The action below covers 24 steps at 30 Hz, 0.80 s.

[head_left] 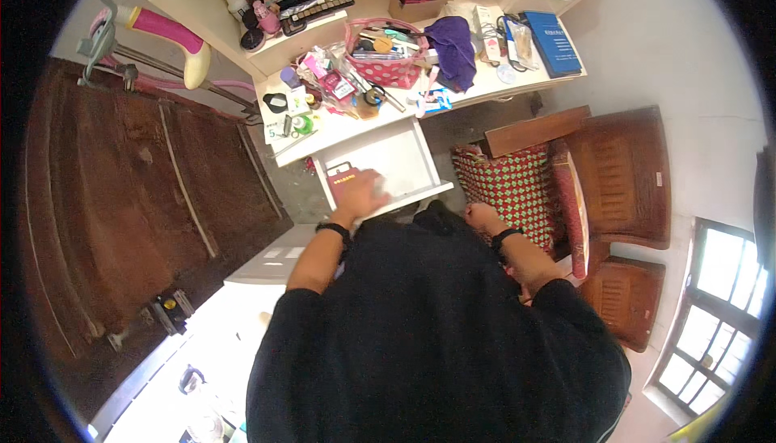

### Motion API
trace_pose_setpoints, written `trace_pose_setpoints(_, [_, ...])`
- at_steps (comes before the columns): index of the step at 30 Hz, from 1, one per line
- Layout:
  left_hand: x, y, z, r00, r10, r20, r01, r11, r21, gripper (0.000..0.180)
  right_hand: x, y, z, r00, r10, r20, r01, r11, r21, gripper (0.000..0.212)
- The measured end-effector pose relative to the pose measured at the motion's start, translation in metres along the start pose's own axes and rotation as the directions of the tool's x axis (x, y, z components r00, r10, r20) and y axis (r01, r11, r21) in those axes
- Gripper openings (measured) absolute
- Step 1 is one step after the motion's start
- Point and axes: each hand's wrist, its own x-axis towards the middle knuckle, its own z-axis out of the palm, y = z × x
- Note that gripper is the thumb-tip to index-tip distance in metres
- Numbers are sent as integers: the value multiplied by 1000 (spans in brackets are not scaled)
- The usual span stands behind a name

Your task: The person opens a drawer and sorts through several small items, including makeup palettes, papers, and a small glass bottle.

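Note:
A white drawer (412,148) stands pulled out from the desk. My left hand (361,194) is over the near left part of the drawer, with its fingers blurred. A pale smear shows beside the fingertips, too indistinct to name. Partly under that hand lies a dark red booklet (339,180), beside a small dark-framed item at the drawer's left. My right hand (482,217) is closed near the front of my black shirt, next to a red patterned cushion (517,180). Whether anything is in its fingers is hidden.
On the white desk (323,132) are a pink dotted basket (388,67), a purple cloth (453,47), a blue book (551,43), scissors (373,95) and several cosmetics. Wooden chairs (622,176) stand at right. A pink-and-cream handle (170,35) juts in at upper left.

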Motion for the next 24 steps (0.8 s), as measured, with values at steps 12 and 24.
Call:
trace_pose_setpoints(12, [-67,62,17,977,-121,-173,93,983,-159,28,83,-50,42,693,-682,233,682,725,93,42])
trace_pose_setpoints(24, [-312,-41,308,273,-693,667,755,-276,-595,58,109,27,126,776,-280,565,-292,634,716,40])
